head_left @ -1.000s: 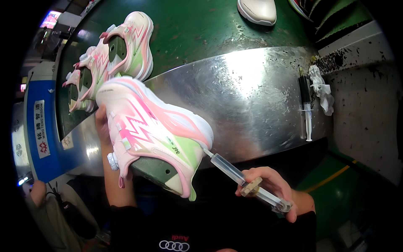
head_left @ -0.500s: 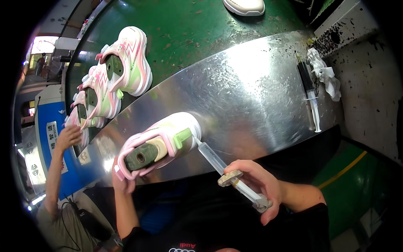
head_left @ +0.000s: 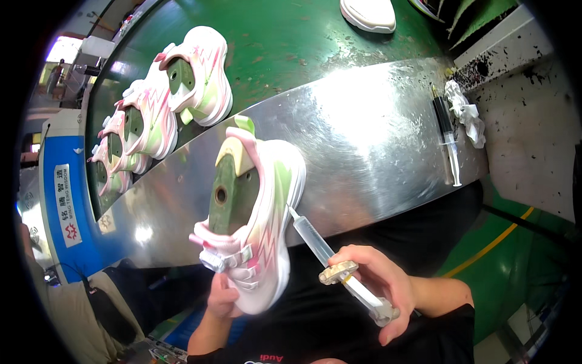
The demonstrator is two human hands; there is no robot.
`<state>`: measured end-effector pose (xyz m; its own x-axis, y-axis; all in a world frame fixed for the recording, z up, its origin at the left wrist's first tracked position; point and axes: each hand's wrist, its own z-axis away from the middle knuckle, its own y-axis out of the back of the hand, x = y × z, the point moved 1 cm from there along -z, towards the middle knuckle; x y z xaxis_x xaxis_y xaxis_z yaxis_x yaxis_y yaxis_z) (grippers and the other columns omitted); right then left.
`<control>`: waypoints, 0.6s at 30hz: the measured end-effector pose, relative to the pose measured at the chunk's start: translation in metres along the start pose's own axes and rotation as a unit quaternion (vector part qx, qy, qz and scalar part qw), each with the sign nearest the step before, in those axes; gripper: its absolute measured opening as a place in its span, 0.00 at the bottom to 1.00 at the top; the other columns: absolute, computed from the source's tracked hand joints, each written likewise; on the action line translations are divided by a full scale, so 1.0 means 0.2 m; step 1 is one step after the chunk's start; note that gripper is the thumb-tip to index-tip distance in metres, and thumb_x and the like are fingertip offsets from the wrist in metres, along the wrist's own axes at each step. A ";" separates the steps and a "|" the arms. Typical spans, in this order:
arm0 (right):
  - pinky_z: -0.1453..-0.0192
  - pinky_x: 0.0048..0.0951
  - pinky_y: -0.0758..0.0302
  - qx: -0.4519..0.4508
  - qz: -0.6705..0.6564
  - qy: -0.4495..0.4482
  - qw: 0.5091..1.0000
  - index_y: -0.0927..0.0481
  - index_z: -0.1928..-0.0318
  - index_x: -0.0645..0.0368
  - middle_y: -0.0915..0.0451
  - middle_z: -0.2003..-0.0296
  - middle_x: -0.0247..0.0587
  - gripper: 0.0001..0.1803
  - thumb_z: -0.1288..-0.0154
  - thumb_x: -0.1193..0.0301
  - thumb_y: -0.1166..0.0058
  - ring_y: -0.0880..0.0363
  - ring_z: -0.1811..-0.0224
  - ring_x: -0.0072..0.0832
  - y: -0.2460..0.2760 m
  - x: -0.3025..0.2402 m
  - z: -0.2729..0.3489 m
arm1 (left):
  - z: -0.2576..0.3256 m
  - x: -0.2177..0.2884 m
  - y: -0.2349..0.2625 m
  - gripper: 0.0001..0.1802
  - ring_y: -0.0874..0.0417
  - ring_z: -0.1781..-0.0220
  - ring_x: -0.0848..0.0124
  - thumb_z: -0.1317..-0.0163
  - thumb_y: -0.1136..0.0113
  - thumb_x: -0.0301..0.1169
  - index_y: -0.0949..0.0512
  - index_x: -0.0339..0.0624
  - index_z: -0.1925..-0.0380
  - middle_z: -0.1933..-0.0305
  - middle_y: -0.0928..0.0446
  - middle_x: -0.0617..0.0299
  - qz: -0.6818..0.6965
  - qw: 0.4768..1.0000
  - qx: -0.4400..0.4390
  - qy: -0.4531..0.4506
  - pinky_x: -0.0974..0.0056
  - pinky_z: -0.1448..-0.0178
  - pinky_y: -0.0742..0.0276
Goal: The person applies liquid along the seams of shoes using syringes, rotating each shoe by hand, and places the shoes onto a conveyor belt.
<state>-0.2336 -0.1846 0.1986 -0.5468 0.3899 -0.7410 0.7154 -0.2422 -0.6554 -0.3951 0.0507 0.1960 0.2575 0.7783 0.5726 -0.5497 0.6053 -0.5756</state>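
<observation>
My left hand [head_left: 223, 296] grips a pink, white and pale green sneaker [head_left: 280, 188] near its toe, with part of the fingers hidden beneath it. A dark green shoe last [head_left: 228, 182] fills the sneaker's opening. My right hand [head_left: 379, 285] is closed round a clear syringe [head_left: 314, 238], its thumb at the plunger end and its fingers by a crusty, tan-coated flange. The syringe's thin tip points at the sneaker's side, close to the edge of the sole; whether it touches I cannot tell.
Several similar sneakers [head_left: 206, 67] stand in a row on the green surface [head_left: 291, 48] beyond the metal ledge [head_left: 339, 151]. A dark-filled syringe [head_left: 443, 118] lies beside crumpled white tissue [head_left: 467, 115] at right. Another pale shoe [head_left: 370, 13] sits at the far edge.
My left hand has turned the sneaker so its heel points away and its side faces the syringe. The syringe tip has gone from the heel to the side. The other person's hand has left the row.
</observation>
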 end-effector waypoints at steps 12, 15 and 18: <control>0.39 0.35 0.37 0.088 0.068 -0.202 0.973 0.45 0.38 0.72 0.34 0.48 0.47 0.64 0.70 0.48 0.23 0.33 0.44 0.32 -0.25 -0.39 0.15 | -0.20 -0.20 -0.18 0.37 0.32 0.36 0.54 0.52 0.41 0.20 0.39 0.39 0.38 0.40 0.32 0.50 0.169 0.932 -0.235 0.219 0.49 0.33 0.38; 0.46 0.29 0.34 0.016 0.201 -0.135 0.970 0.43 0.39 0.71 0.32 0.50 0.48 0.62 0.68 0.43 0.27 0.30 0.52 0.30 -0.28 -0.48 0.19 | -0.29 -0.23 -0.26 0.35 0.33 0.36 0.54 0.48 0.42 0.21 0.40 0.40 0.37 0.39 0.33 0.51 0.152 0.911 -0.285 0.255 0.48 0.32 0.39; 0.53 0.28 0.34 0.069 0.232 -0.111 0.964 0.40 0.41 0.71 0.29 0.52 0.46 0.61 0.66 0.39 0.30 0.31 0.58 0.28 -0.34 -0.54 0.27 | -0.37 -0.25 -0.34 0.34 0.34 0.35 0.54 0.46 0.42 0.21 0.40 0.40 0.38 0.38 0.33 0.53 0.116 0.909 -0.316 0.244 0.46 0.32 0.39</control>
<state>-0.2471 -0.2588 0.3143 -0.2733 0.0151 -0.9618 0.8491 -0.4661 -0.2486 -0.3125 -0.0174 0.1626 0.6000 0.7850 0.1543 -0.1076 0.2703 -0.9567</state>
